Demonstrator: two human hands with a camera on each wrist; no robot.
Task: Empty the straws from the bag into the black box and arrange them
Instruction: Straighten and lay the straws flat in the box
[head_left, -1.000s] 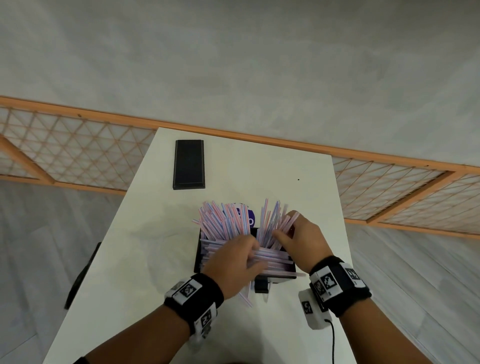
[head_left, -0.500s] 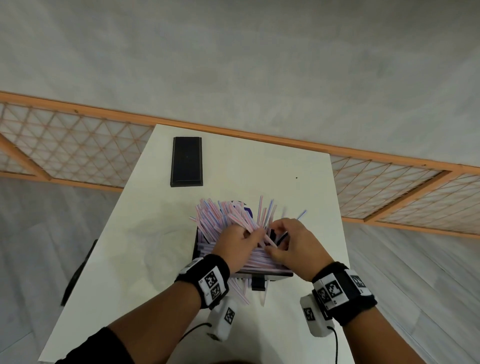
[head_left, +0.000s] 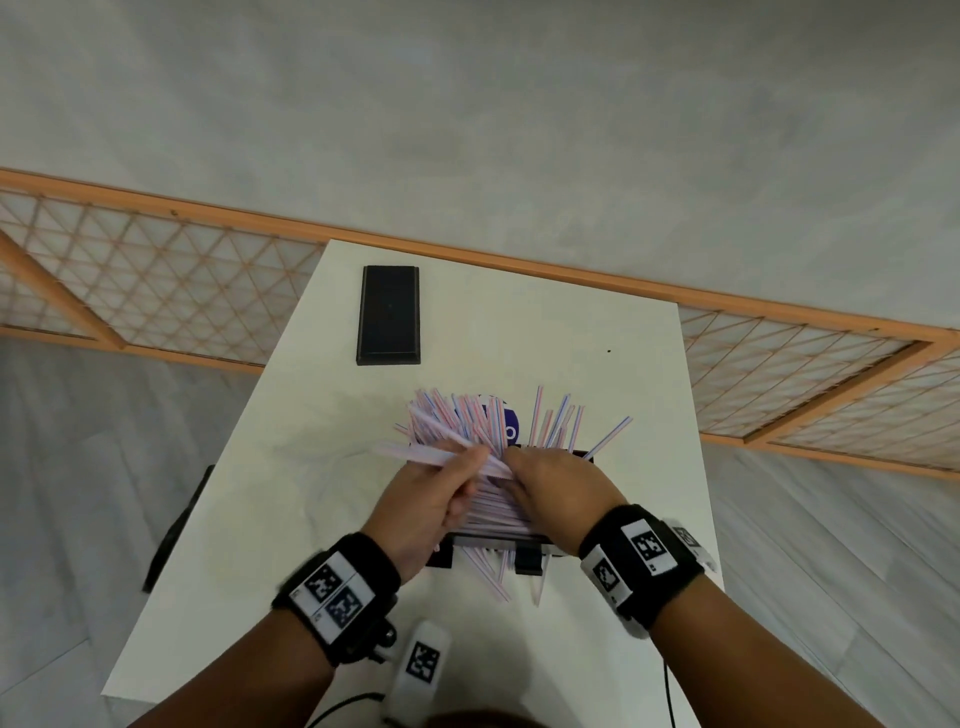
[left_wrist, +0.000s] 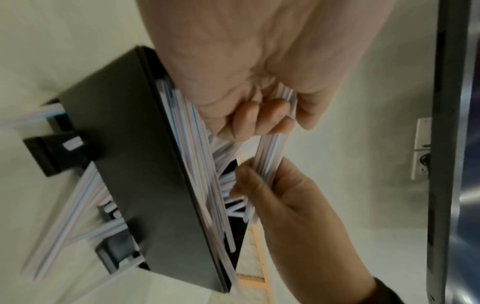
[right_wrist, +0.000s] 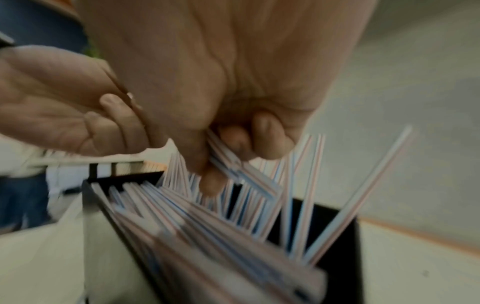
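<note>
The black box (head_left: 524, 550) stands near the table's front edge, stuffed with pink-and-blue striped straws (head_left: 553, 423) that fan out over its far rim. My left hand (head_left: 465, 470) grips a small bunch of straws (head_left: 431, 453) lying crosswise over the box's left side. In the left wrist view the fingers (left_wrist: 262, 117) curl round that bunch (left_wrist: 271, 152), beside the box (left_wrist: 135, 164). My right hand (head_left: 524, 470) hovers over the box, pinching several straws (right_wrist: 241, 168) between thumb and fingers. A blue-purple bag label (head_left: 508, 423) shows behind the straws.
A flat black lid (head_left: 390, 314) lies at the table's far left. A few loose straws (head_left: 491, 574) poke out under the box's front. The white table (head_left: 597, 332) ends close on both sides, and an orange lattice rail (head_left: 156, 270) runs behind it.
My left hand has pulled a bunch of straws up and leftward out of the pile. My right hand has shifted left over the box and closed on other straws.
</note>
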